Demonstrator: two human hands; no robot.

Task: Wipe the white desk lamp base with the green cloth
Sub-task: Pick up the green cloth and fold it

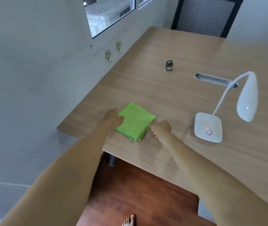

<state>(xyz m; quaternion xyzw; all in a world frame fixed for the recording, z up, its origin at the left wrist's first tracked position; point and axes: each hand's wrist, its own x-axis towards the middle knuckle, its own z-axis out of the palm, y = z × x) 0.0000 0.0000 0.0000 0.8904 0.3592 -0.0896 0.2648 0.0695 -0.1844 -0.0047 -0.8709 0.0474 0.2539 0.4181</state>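
A folded green cloth lies flat on the wooden desk near its left front corner. My left hand touches the cloth's left edge, its fingers curled against the fabric. My right hand sits at the cloth's right front corner, fingers bent down onto the desk beside it. Whether either hand grips the cloth is unclear. The white desk lamp stands to the right, its square base with a pink ring button about a hand's width from my right hand. Its curved head hangs over the desk to the base's right.
A small grey metal fitting stands farther back on the desk. A grey cable slot is set into the desktop behind the lamp. A black mesh chair stands at the far end. The wall with hooks runs along the left.
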